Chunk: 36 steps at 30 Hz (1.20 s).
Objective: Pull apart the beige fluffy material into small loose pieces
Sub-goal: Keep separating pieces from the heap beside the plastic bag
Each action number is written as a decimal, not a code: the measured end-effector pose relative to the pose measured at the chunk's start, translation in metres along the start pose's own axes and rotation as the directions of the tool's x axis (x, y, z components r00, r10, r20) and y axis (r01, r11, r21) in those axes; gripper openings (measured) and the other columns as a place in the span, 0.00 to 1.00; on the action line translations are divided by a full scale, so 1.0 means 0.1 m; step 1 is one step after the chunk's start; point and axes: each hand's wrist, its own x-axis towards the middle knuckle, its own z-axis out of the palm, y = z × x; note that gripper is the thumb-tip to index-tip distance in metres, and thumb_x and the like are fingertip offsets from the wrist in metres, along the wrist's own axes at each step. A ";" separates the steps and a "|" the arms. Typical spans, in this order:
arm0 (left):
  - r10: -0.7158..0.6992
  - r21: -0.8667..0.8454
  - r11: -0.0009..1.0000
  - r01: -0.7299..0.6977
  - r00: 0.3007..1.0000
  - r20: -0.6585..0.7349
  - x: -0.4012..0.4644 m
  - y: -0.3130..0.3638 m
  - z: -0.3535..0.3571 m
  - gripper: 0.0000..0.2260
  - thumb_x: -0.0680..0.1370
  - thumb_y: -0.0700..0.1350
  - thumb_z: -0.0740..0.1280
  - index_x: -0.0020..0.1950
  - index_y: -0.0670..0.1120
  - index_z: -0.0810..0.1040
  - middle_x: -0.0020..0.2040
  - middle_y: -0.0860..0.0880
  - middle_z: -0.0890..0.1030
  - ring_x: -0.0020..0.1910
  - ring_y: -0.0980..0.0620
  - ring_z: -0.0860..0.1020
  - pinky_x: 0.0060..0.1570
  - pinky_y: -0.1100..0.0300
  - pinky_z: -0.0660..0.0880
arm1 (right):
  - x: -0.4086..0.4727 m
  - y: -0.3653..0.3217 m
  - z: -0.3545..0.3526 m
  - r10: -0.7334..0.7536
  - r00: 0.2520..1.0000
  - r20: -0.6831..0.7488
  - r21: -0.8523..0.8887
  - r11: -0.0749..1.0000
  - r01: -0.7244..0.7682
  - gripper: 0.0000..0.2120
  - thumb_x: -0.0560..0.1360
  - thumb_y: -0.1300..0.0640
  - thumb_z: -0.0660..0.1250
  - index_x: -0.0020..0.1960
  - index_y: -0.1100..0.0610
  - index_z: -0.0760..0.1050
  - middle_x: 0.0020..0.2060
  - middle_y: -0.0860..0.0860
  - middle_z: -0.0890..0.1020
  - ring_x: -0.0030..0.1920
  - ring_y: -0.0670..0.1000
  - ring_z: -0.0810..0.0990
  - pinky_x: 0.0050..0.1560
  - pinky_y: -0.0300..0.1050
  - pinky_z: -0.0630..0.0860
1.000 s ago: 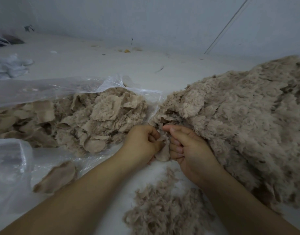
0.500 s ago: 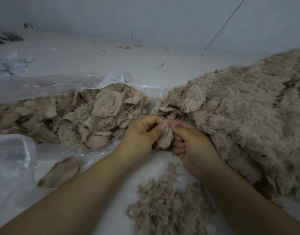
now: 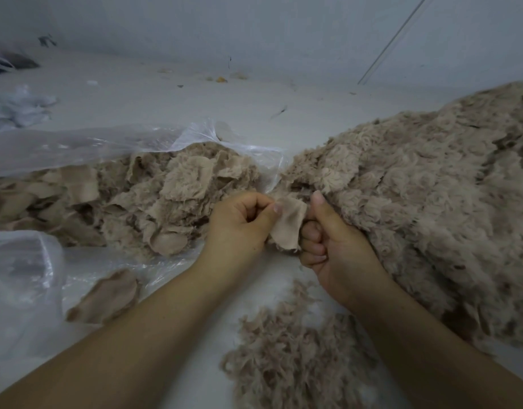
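Scrap (image 3: 287, 224) of soft, light beige fluff, pinched between left hand (image 3: 239, 224) at 9 o'clock and right hand (image 3: 332, 240) at 3 o'clock; probably best torn with fingertips close together.

Bare forearms, left hand (image 3: 239, 224), right hand (image 3: 332, 249), sleeveless

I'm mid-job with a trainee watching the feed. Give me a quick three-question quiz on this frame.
1. True or false: both hands grip the same beige scrap.
2. Where does the heap of small loose tufts lie? A) inside the plastic bag B) on the floor between the forearms C) on top of the big fluffy pile
3. What lies alone on the plastic at lower left?

Key: 1 true, the left hand and right hand hold it. 2 B. 3 A single flat beige piece.
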 end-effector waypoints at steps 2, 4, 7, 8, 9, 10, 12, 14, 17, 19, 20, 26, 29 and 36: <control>-0.059 -0.054 0.997 0.060 0.998 0.010 -0.01 0.02 0.02 0.09 0.79 0.37 0.66 0.38 0.42 0.79 0.26 0.48 0.74 0.21 0.56 0.69 0.21 0.66 0.65 | -0.01 0.02 0.00 -0.025 1.000 -0.018 -0.038 0.999 0.024 0.12 0.70 0.49 0.70 0.41 0.58 0.74 0.25 0.47 0.65 0.22 0.42 0.59 0.21 0.34 0.60; -0.135 -0.120 0.984 0.134 0.991 0.001 0.00 0.04 0.01 0.12 0.79 0.36 0.65 0.35 0.43 0.77 0.25 0.48 0.72 0.21 0.54 0.67 0.20 0.65 0.63 | 0.00 0.05 0.00 -0.051 0.997 -0.059 -0.026 0.998 0.049 0.08 0.73 0.57 0.70 0.35 0.55 0.79 0.25 0.47 0.68 0.21 0.41 0.61 0.21 0.34 0.61; -0.158 -0.101 0.982 0.159 0.987 0.016 0.02 0.06 -0.02 0.10 0.79 0.39 0.64 0.38 0.43 0.76 0.27 0.44 0.71 0.23 0.48 0.67 0.21 0.63 0.62 | 0.00 0.06 0.00 -0.055 0.997 -0.050 -0.036 0.998 0.053 0.13 0.74 0.58 0.69 0.30 0.52 0.77 0.24 0.47 0.66 0.21 0.42 0.59 0.21 0.34 0.60; -0.145 -0.081 0.986 0.147 0.989 0.032 0.02 0.06 -0.01 0.09 0.79 0.41 0.66 0.40 0.41 0.76 0.28 0.42 0.71 0.23 0.48 0.67 0.20 0.63 0.63 | -0.01 0.04 0.01 -0.051 0.998 -0.036 -0.042 0.998 0.050 0.11 0.72 0.57 0.70 0.31 0.53 0.76 0.24 0.48 0.65 0.22 0.43 0.59 0.21 0.34 0.60; -0.134 -0.068 0.988 0.137 0.990 0.041 0.01 0.06 0.00 0.09 0.80 0.42 0.66 0.41 0.39 0.76 0.28 0.42 0.71 0.23 0.48 0.67 0.20 0.63 0.63 | -0.01 0.04 0.01 -0.049 0.999 -0.023 -0.046 0.998 0.048 0.09 0.70 0.55 0.70 0.32 0.54 0.74 0.24 0.48 0.65 0.22 0.43 0.59 0.21 0.34 0.60; -0.129 -0.070 0.989 0.132 0.991 0.040 0.01 0.06 0.01 0.09 0.80 0.42 0.66 0.42 0.38 0.76 0.27 0.42 0.71 0.22 0.49 0.67 0.20 0.65 0.63 | -0.01 0.03 0.02 -0.040 0.999 -0.028 -0.041 0.998 0.038 0.09 0.69 0.55 0.70 0.33 0.55 0.74 0.24 0.48 0.65 0.22 0.42 0.59 0.20 0.34 0.60; -0.137 -0.111 0.984 0.138 0.990 0.019 0.02 0.04 0.00 0.09 0.80 0.39 0.65 0.40 0.37 0.76 0.26 0.44 0.70 0.21 0.53 0.65 0.20 0.66 0.62 | -0.01 0.04 0.01 -0.035 0.998 -0.048 -0.023 0.999 0.034 0.07 0.69 0.56 0.70 0.35 0.57 0.75 0.22 0.47 0.66 0.21 0.42 0.59 0.19 0.33 0.59; -0.168 -0.160 0.973 0.165 0.986 -0.003 0.02 0.03 0.00 0.10 0.80 0.39 0.65 0.38 0.39 0.76 0.26 0.44 0.70 0.20 0.53 0.65 0.20 0.66 0.62 | -0.01 0.04 0.02 -0.029 0.998 -0.058 -0.016 0.999 0.028 0.06 0.73 0.59 0.68 0.39 0.60 0.75 0.22 0.47 0.67 0.20 0.41 0.60 0.19 0.33 0.60; -0.179 -0.178 0.969 0.169 0.983 -0.043 0.02 0.01 -0.02 0.12 0.81 0.40 0.64 0.38 0.41 0.76 0.26 0.45 0.71 0.20 0.51 0.66 0.19 0.65 0.61 | -0.01 0.04 0.03 -0.023 0.996 -0.089 -0.021 1.000 0.021 0.04 0.77 0.62 0.66 0.44 0.62 0.75 0.25 0.49 0.68 0.21 0.41 0.61 0.20 0.33 0.60; -0.148 -0.184 0.974 0.132 0.986 -0.075 0.05 0.00 -0.05 0.12 0.82 0.41 0.61 0.38 0.42 0.75 0.27 0.46 0.72 0.21 0.50 0.67 0.20 0.63 0.62 | -0.01 0.04 0.04 -0.018 0.993 -0.115 0.008 1.000 0.020 0.05 0.77 0.63 0.65 0.42 0.60 0.75 0.28 0.51 0.68 0.21 0.41 0.61 0.20 0.33 0.60; -0.132 -0.176 0.977 0.117 0.988 -0.077 0.06 0.00 -0.07 0.12 0.82 0.41 0.61 0.39 0.43 0.75 0.28 0.46 0.72 0.21 0.50 0.67 0.21 0.62 0.63 | -0.01 0.03 0.04 -0.019 0.993 -0.119 0.021 1.000 0.022 0.06 0.77 0.63 0.65 0.41 0.59 0.74 0.29 0.51 0.67 0.21 0.41 0.61 0.20 0.33 0.60; -0.130 -0.013 0.991 0.131 0.990 0.059 -0.01 0.00 0.00 0.09 0.75 0.38 0.72 0.49 0.47 0.74 0.35 0.45 0.78 0.21 0.51 0.73 0.18 0.62 0.67 | -0.02 0.02 0.05 -0.025 0.995 -0.102 0.023 0.999 0.027 0.09 0.79 0.61 0.63 0.40 0.59 0.74 0.23 0.47 0.68 0.21 0.41 0.61 0.20 0.32 0.60; -0.017 -0.052 0.998 0.018 1.000 0.022 -0.01 0.03 -0.03 0.08 0.78 0.33 0.67 0.47 0.46 0.74 0.28 0.47 0.77 0.20 0.51 0.72 0.19 0.63 0.67 | -0.03 0.02 0.05 -0.025 0.995 -0.099 0.032 0.999 0.028 0.11 0.80 0.61 0.62 0.39 0.59 0.72 0.23 0.47 0.67 0.21 0.41 0.60 0.20 0.33 0.60; 0.529 0.699 0.639 -0.321 0.843 -0.096 0.18 0.16 -0.44 0.07 0.76 0.37 0.64 0.45 0.44 0.81 0.38 0.55 0.77 0.40 0.50 0.76 0.41 0.61 0.70 | -0.03 0.02 0.06 -0.024 0.991 -0.132 -0.009 1.000 0.023 0.07 0.81 0.61 0.60 0.48 0.60 0.76 0.23 0.44 0.71 0.22 0.41 0.60 0.21 0.33 0.60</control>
